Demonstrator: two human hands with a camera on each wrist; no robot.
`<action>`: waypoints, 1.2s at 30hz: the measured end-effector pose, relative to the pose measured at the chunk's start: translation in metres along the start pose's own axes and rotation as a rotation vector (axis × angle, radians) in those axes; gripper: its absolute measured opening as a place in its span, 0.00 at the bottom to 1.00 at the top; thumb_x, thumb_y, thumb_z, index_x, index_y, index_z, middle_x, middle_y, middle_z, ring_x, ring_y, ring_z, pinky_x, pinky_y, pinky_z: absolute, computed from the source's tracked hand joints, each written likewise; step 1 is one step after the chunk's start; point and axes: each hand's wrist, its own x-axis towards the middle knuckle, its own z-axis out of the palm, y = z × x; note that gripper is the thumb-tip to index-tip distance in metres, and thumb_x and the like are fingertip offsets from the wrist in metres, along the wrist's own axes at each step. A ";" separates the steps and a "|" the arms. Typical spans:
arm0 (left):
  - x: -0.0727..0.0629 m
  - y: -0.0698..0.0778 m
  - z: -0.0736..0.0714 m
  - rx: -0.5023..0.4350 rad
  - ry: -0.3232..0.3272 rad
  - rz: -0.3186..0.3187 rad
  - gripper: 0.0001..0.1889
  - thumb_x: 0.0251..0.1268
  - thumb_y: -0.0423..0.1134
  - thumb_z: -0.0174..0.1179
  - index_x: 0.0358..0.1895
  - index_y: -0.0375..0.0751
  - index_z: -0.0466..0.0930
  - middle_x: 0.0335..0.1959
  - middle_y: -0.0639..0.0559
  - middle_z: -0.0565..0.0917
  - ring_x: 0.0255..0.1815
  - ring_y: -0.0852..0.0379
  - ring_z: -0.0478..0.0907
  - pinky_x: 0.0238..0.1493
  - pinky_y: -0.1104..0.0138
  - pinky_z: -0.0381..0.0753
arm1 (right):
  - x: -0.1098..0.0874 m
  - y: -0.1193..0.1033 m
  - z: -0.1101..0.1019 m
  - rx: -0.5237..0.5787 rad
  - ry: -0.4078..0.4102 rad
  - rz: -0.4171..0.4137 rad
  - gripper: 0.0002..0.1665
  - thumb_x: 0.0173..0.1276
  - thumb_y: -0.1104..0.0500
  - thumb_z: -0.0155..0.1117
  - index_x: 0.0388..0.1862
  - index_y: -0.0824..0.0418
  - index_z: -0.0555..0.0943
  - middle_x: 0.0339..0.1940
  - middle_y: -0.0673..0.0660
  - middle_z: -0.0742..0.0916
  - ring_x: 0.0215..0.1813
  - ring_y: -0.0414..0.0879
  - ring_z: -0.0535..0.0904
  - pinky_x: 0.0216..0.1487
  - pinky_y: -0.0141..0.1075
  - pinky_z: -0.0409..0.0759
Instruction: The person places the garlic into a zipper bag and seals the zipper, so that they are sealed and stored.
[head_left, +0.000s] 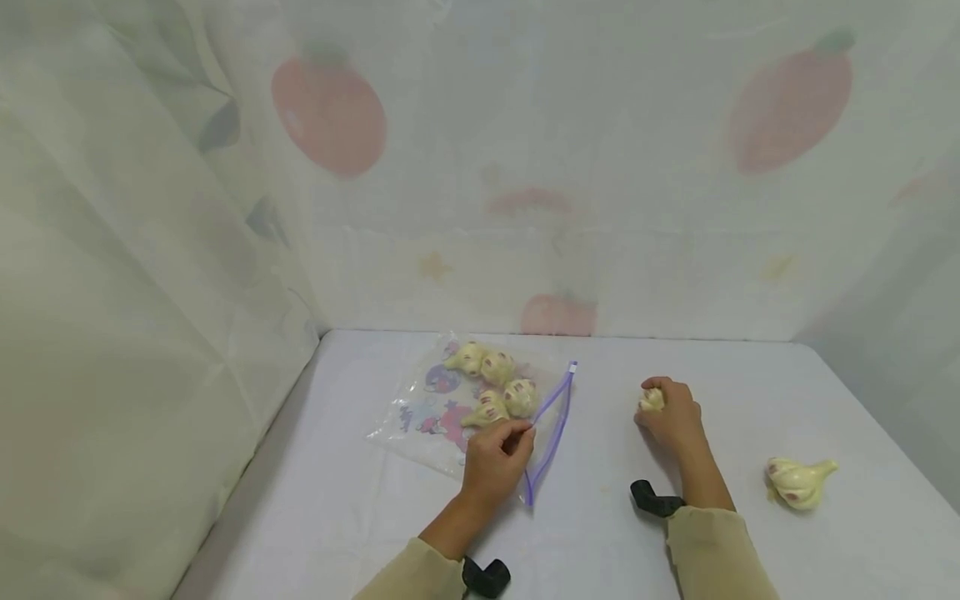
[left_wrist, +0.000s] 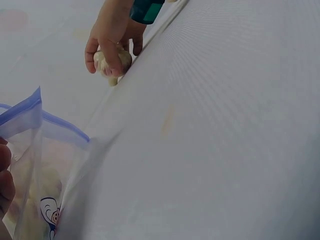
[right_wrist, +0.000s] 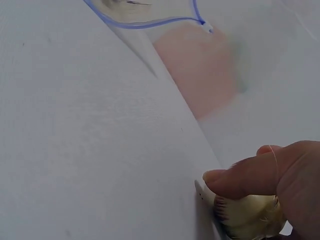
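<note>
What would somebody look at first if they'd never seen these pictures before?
Probably the clear zip bag near the middle of the white table, with four garlic bulbs inside and the left hand pinching its purple-edged mouth. Next, the right hand to its right, gripping another garlic bulb. Then the big red fruit prints, high on the pale cloth behind.

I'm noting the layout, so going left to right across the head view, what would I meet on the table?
Bag → right hand with held garlic → loose garlic.
</note>
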 end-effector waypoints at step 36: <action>0.001 0.002 -0.001 -0.016 -0.008 -0.015 0.04 0.57 0.27 0.67 0.35 0.38 0.87 0.23 0.53 0.83 0.21 0.64 0.75 0.25 0.80 0.75 | -0.007 -0.009 0.008 0.205 0.139 -0.024 0.28 0.67 0.54 0.54 0.66 0.57 0.68 0.52 0.63 0.79 0.43 0.53 0.73 0.37 0.37 0.71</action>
